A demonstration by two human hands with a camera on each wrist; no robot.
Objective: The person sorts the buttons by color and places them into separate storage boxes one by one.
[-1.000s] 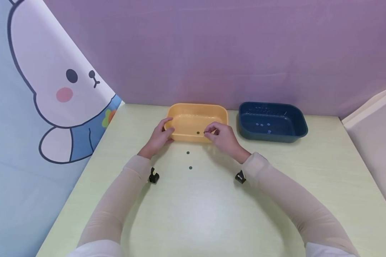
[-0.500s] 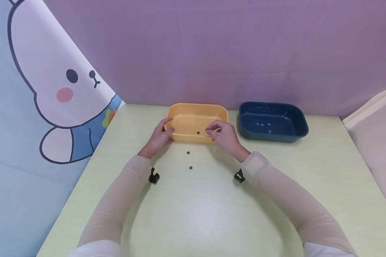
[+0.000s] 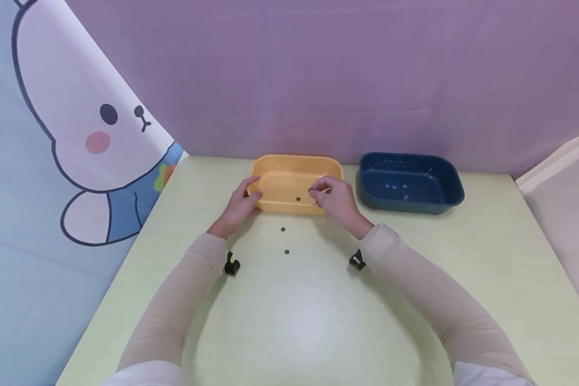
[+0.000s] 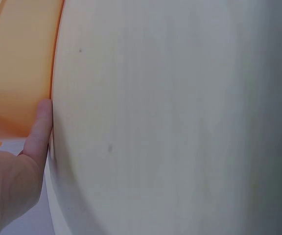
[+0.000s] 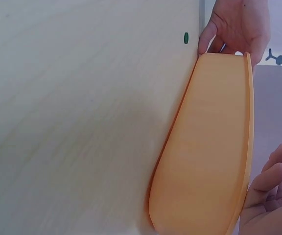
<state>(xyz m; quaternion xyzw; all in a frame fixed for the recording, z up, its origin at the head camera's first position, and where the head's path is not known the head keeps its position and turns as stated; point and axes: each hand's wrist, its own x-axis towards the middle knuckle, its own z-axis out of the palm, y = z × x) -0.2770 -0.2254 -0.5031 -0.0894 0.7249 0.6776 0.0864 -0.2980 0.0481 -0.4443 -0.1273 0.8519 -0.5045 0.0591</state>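
My left hand point(image 3: 238, 209) grips the left end of a yellow-orange plastic basin point(image 3: 294, 207), thumb near the front wall and fingers at the rim. Over the basin's right front part, my right hand point(image 3: 338, 202) pinches a small dark green disc point(image 3: 310, 189) between thumb and forefinger, mostly covered by the fingertips. A second dark green disc point(image 3: 298, 199) lies inside the basin near its front wall. In the right wrist view the right hand point(image 5: 273, 196) is beside the basin's rim, thumb and forefinger together; its disc is hidden there.
A dark blue basin point(image 3: 405, 205) stands to the right, with several small pale-blue-looking rings point(image 3: 405, 186) on its floor. Two green discs, a farther one point(image 3: 283, 229) and a nearer one point(image 3: 287, 252), lie on the table before the yellow-orange basin. A purple backdrop point(image 3: 318, 80) rises behind.
My right hand has lifted slightly up and to the right, the small disc moving with its fingertips. The left hand stays on the basin's left end.
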